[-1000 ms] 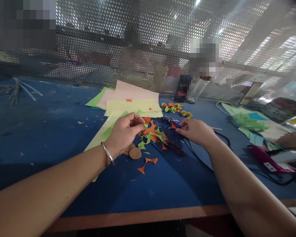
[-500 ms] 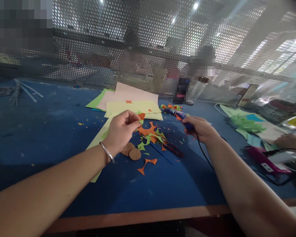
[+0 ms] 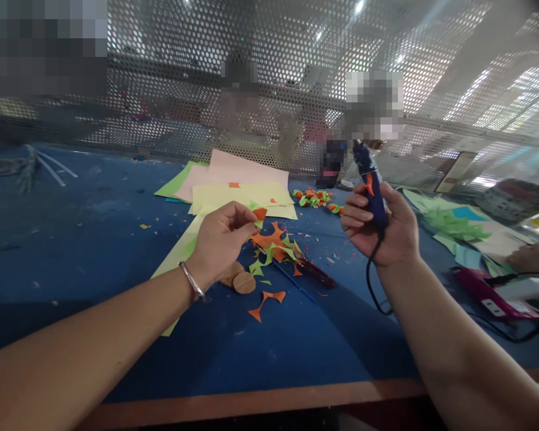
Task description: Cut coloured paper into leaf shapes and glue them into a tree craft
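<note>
Right hand (image 3: 396, 239) wraps curled fingers around the blue glue gun (image 3: 377, 202), left hand (image 3: 219, 239) fingertip-pinching, seemingly, orange-and-green paper (image 3: 260, 214)!

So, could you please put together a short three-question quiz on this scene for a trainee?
1. Multiple choice: what does the right hand hold?
a) a round brown disc
b) a blue glue gun
c) a sheet of yellow paper

2. True or false: the silver bracelet is worn on the right wrist.

3. Short answer: which two colours show in the paper pieces pinched by the left hand?

Key:
1. b, the blue glue gun, held with its tip pointing up.
2. False; the silver bracelet is on the left wrist.
3. Orange and green.
</note>
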### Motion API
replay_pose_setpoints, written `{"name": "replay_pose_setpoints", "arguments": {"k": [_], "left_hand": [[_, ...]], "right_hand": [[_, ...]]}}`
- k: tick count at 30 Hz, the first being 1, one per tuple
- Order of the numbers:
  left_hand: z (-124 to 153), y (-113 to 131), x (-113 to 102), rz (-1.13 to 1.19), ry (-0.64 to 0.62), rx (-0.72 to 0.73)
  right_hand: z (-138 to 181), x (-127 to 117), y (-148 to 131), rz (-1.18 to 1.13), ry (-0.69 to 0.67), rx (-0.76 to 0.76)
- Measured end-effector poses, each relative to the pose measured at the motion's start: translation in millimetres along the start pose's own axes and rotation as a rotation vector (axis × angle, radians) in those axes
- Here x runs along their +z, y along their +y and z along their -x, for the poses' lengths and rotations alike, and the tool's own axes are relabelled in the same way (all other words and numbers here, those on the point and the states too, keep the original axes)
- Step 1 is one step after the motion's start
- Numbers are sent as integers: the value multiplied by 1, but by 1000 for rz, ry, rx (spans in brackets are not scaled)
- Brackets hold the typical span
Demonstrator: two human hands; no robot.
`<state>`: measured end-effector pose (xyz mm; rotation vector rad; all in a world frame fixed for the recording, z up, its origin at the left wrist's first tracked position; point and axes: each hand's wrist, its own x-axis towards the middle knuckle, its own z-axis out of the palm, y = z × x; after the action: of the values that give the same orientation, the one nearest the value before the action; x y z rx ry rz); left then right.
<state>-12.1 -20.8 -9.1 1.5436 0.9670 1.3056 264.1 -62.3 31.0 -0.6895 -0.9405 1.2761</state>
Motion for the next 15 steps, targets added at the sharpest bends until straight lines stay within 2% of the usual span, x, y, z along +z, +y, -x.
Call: {"name": "replay_pose_setpoints", "arguments": {"k": [4,8,15], "left_hand": [[0,-1,1,33,-22,-7],[1,-2,2,39,-47,0],[3,0,4,23,-49,12]], "right_hand": [[3,5,-2,38,17,-78],[6,10,-3,126,-31,-129],[8,14,-1,73,-39,-137]]}}
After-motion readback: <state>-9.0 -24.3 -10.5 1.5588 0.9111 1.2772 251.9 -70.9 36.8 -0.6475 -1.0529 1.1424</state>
